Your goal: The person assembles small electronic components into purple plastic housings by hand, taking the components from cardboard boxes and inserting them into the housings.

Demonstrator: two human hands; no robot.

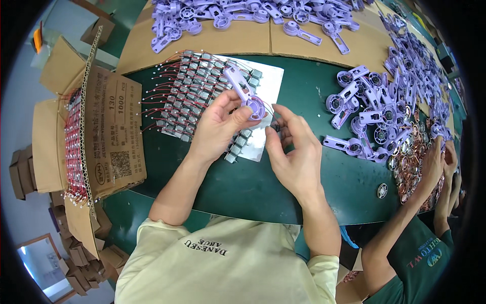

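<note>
My left hand [217,126] is closed around a purple plastic handheld-fan housing [240,86], its long slotted handle pointing up and left and its round grille end under my thumb. Just right of that round end is my right hand [298,152], with thumb and fingers curled together around something small and dark, mostly hidden by the fingers. A thin dark wire seems to run between the housing and these fingertips. Beneath and behind my hands, rows of small grey motors [195,83] with red wires lie on a white sheet [271,81].
An open cardboard box [119,137] at the left holds more wired motors [76,147]. Purple housings [364,111] lie heaped at right and along the far cardboard [243,38]. Copper-coloured and silvery rings [407,167] are piled near a co-worker's hands [438,162] on the green table [228,190].
</note>
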